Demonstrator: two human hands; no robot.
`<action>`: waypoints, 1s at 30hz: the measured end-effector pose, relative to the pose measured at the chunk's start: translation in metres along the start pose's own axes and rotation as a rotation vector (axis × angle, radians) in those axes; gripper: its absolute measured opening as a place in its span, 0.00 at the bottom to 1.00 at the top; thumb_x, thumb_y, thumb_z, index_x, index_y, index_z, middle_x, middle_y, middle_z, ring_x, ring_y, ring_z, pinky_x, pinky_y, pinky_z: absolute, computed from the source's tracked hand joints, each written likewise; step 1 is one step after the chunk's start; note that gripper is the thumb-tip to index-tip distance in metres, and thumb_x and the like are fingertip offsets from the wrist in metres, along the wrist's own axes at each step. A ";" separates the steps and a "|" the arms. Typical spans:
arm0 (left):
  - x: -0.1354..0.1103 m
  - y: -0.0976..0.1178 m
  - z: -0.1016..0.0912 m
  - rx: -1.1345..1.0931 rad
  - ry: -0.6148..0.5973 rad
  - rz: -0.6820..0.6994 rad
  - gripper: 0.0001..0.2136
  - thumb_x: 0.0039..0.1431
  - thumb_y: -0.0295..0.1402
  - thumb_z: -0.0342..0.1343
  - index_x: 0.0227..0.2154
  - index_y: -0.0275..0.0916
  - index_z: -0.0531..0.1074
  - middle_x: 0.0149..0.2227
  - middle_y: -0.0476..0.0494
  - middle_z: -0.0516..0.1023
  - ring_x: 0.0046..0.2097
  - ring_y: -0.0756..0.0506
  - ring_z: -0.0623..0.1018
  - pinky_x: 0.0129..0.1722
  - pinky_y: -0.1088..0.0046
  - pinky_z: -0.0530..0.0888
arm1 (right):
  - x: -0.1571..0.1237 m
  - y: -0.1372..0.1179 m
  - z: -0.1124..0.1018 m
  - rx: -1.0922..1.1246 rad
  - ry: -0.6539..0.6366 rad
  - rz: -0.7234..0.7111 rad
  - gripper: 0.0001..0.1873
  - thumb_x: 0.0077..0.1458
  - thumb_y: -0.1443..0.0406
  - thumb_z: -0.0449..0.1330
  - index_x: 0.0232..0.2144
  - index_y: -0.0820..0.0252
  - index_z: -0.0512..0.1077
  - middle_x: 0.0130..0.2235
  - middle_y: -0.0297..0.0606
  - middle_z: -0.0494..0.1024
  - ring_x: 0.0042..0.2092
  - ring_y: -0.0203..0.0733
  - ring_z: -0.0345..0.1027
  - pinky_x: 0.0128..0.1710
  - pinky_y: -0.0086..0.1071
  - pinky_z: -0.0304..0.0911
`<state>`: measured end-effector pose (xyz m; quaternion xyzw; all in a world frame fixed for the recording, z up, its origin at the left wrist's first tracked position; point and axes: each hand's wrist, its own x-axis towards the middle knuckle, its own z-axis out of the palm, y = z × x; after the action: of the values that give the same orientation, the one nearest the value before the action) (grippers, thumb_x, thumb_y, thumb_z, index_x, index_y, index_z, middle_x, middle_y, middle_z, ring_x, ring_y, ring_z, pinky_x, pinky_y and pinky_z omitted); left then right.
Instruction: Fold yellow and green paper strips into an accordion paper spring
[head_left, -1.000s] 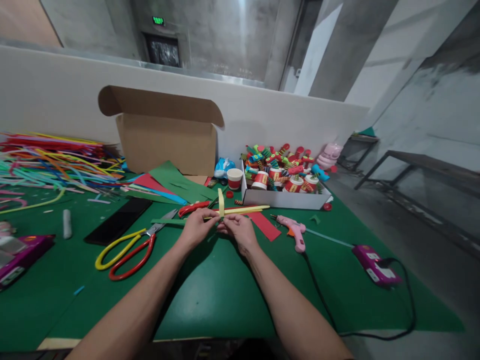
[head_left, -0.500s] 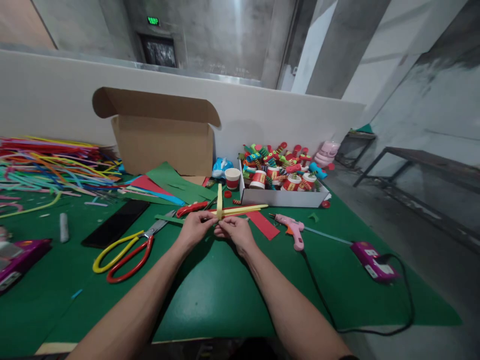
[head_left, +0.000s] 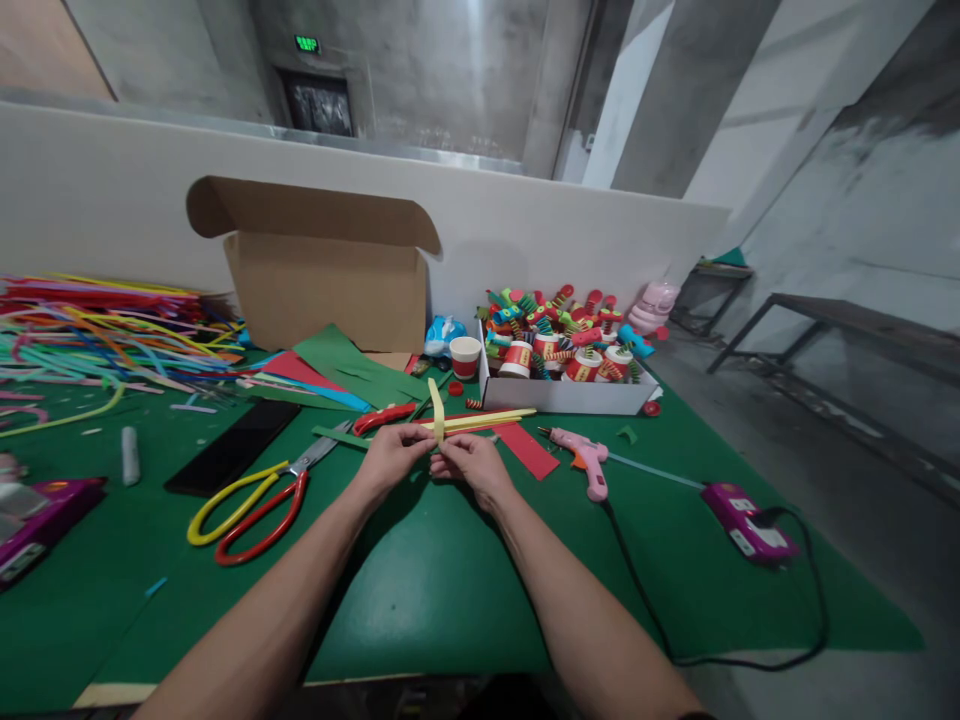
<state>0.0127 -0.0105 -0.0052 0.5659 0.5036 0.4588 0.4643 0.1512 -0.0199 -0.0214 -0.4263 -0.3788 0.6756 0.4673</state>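
Observation:
Between my hands a pale yellow paper strip (head_left: 437, 408) stands up from my fingertips, its upper end leaning left. My left hand (head_left: 395, 455) pinches it near its lower end, and my right hand (head_left: 474, 465) pinches it from the other side. The fingers hide the strip's lower end. Just behind lie more yellow strips (head_left: 502, 418) on a red one, and a red paper piece (head_left: 531, 451) is to the right. Left of my hands rest open scissors (head_left: 259, 513) with one yellow and one red handle, plus a red-handled tool (head_left: 384, 417).
A pink glue gun (head_left: 581, 455) with a black cord lies at right, near a purple box (head_left: 750, 522). Behind stand a white box (head_left: 566, 396) of paper-cup crafts, a paper cup (head_left: 465, 358) and a cardboard box (head_left: 330, 290). A black phone-like slab (head_left: 232, 447) and colourful pipe cleaners (head_left: 112, 335) are left.
The upper end of the yellow strip has tipped slightly left and bends more. Both hands keep their pinch in nearly the same place.

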 end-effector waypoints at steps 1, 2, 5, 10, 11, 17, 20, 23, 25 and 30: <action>0.000 0.000 0.000 0.001 0.001 0.003 0.13 0.35 0.41 0.63 0.20 0.36 0.75 0.25 0.43 0.77 0.28 0.47 0.72 0.32 0.71 0.68 | 0.000 0.000 0.000 0.004 0.000 0.005 0.14 0.38 0.60 0.69 0.22 0.65 0.71 0.21 0.35 0.76 0.21 0.31 0.70 0.26 0.26 0.69; 0.000 0.001 0.001 0.003 0.000 0.008 0.13 0.35 0.41 0.63 0.21 0.36 0.75 0.25 0.43 0.77 0.28 0.47 0.72 0.32 0.70 0.68 | 0.000 0.000 0.000 0.011 0.000 0.011 0.14 0.38 0.60 0.68 0.22 0.65 0.71 0.21 0.35 0.76 0.21 0.31 0.70 0.26 0.26 0.69; 0.000 0.000 0.001 0.009 -0.014 0.036 0.13 0.36 0.42 0.63 0.21 0.36 0.75 0.25 0.43 0.77 0.29 0.46 0.73 0.32 0.70 0.69 | 0.001 -0.001 -0.002 0.036 -0.010 0.030 0.13 0.39 0.61 0.68 0.23 0.65 0.71 0.22 0.36 0.76 0.22 0.32 0.70 0.27 0.26 0.69; 0.001 -0.005 -0.003 0.100 -0.051 0.134 0.11 0.43 0.41 0.59 0.24 0.36 0.75 0.28 0.43 0.78 0.31 0.45 0.74 0.36 0.68 0.69 | 0.002 -0.001 -0.004 0.051 -0.020 0.041 0.10 0.42 0.63 0.66 0.23 0.65 0.71 0.23 0.36 0.76 0.23 0.31 0.70 0.27 0.26 0.69; 0.002 -0.007 -0.004 0.149 -0.045 0.171 0.10 0.44 0.40 0.58 0.24 0.37 0.75 0.29 0.43 0.78 0.32 0.45 0.74 0.37 0.67 0.69 | 0.002 -0.001 -0.005 0.052 -0.018 0.048 0.09 0.43 0.64 0.65 0.23 0.65 0.71 0.23 0.36 0.76 0.22 0.31 0.70 0.27 0.26 0.68; 0.002 -0.011 -0.009 0.345 -0.033 0.460 0.07 0.51 0.34 0.55 0.26 0.38 0.75 0.29 0.44 0.76 0.34 0.46 0.73 0.38 0.69 0.69 | -0.001 -0.005 -0.007 0.102 -0.066 0.088 0.05 0.44 0.67 0.64 0.23 0.66 0.72 0.23 0.36 0.76 0.24 0.32 0.71 0.31 0.28 0.69; 0.001 -0.008 -0.010 0.417 -0.097 0.567 0.08 0.55 0.33 0.52 0.28 0.38 0.75 0.28 0.44 0.74 0.34 0.47 0.72 0.36 0.72 0.69 | -0.003 -0.007 -0.010 0.134 -0.108 0.099 0.05 0.44 0.67 0.64 0.23 0.66 0.73 0.22 0.36 0.75 0.25 0.34 0.71 0.34 0.31 0.70; -0.001 -0.004 -0.012 0.497 -0.142 0.627 0.09 0.57 0.32 0.50 0.29 0.38 0.75 0.29 0.44 0.74 0.35 0.47 0.72 0.36 0.73 0.68 | -0.003 -0.008 -0.011 0.168 -0.117 0.113 0.04 0.44 0.69 0.63 0.22 0.66 0.72 0.21 0.36 0.75 0.25 0.35 0.71 0.35 0.33 0.70; -0.001 -0.002 -0.012 0.538 -0.162 0.648 0.09 0.58 0.31 0.49 0.30 0.38 0.74 0.30 0.44 0.75 0.35 0.47 0.72 0.36 0.72 0.68 | -0.003 -0.009 -0.012 0.189 -0.121 0.118 0.03 0.44 0.70 0.62 0.22 0.66 0.72 0.21 0.36 0.75 0.25 0.35 0.71 0.37 0.35 0.70; -0.003 0.002 -0.013 0.571 -0.208 0.628 0.10 0.57 0.29 0.48 0.32 0.38 0.75 0.31 0.42 0.75 0.37 0.45 0.71 0.38 0.70 0.69 | -0.002 -0.011 -0.011 0.233 -0.099 0.128 0.04 0.45 0.68 0.63 0.24 0.67 0.73 0.22 0.36 0.75 0.25 0.34 0.69 0.38 0.36 0.71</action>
<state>0.0003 -0.0130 -0.0019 0.8406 0.3642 0.3606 0.1752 0.1655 -0.0179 -0.0152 -0.3588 -0.2923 0.7636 0.4503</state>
